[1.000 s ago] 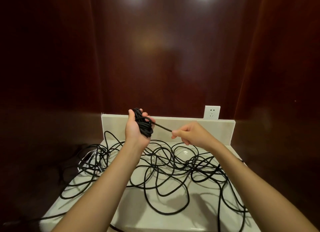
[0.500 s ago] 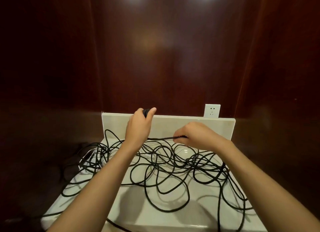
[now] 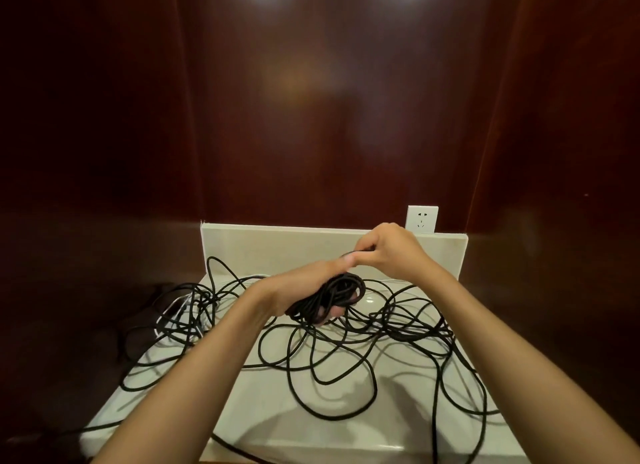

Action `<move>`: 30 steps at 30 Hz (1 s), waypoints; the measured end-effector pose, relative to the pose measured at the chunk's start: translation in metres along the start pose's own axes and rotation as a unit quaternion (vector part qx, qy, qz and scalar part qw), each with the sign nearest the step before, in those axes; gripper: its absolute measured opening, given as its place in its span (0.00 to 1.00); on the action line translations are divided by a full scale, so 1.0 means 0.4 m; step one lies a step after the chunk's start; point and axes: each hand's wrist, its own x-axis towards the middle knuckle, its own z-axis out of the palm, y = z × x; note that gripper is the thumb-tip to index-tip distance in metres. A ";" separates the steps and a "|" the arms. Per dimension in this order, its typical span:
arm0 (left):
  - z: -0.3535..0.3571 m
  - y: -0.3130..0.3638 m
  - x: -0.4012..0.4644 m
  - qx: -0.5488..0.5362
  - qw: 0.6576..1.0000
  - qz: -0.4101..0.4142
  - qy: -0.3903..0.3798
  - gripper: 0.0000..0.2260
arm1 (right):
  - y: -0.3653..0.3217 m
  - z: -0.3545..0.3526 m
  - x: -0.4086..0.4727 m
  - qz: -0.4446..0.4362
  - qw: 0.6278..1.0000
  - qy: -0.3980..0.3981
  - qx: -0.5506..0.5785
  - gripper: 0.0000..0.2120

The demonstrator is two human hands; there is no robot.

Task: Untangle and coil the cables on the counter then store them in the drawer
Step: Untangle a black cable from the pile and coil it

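A long black cable (image 3: 332, 377) lies in loose tangled loops across the pale counter (image 3: 263, 425). My left hand (image 3: 304, 287) holds a tight coil of this cable (image 3: 332, 297) wound around its palm and fingers, above the middle of the counter. Just above it, my right hand (image 3: 388, 252) pinches a strand of the same cable near the left thumb. A white cable (image 3: 173, 311) lies mixed into the tangle at the left edge. No drawer is in view.
A low pale backsplash (image 3: 270, 245) runs along the counter's far edge, with a white wall socket (image 3: 421, 219) above its right end. Dark glossy wood panels enclose the counter behind and on both sides. Cable loops hang over the left and front edges.
My left hand has turned and dropped to the right, showing the coil on its palm. My right hand rose and moved over it, carrying the strand across.
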 end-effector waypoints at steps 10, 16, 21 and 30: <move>-0.016 -0.063 0.022 -0.221 0.955 0.091 0.177 0.22 | 0.062 0.032 -0.042 0.088 0.954 -0.106 0.265 0.15; -0.014 -0.089 0.064 -0.311 0.864 0.116 0.379 0.22 | 0.072 0.064 -0.055 0.156 0.928 -0.113 0.319 0.11; -0.067 -0.088 0.063 -0.578 0.707 0.211 0.348 0.22 | 0.096 0.075 -0.073 0.209 0.893 -0.115 0.381 0.12; -0.070 -0.073 0.054 -0.414 0.741 0.206 0.486 0.16 | 0.085 0.093 -0.090 0.257 0.761 -0.120 0.583 0.06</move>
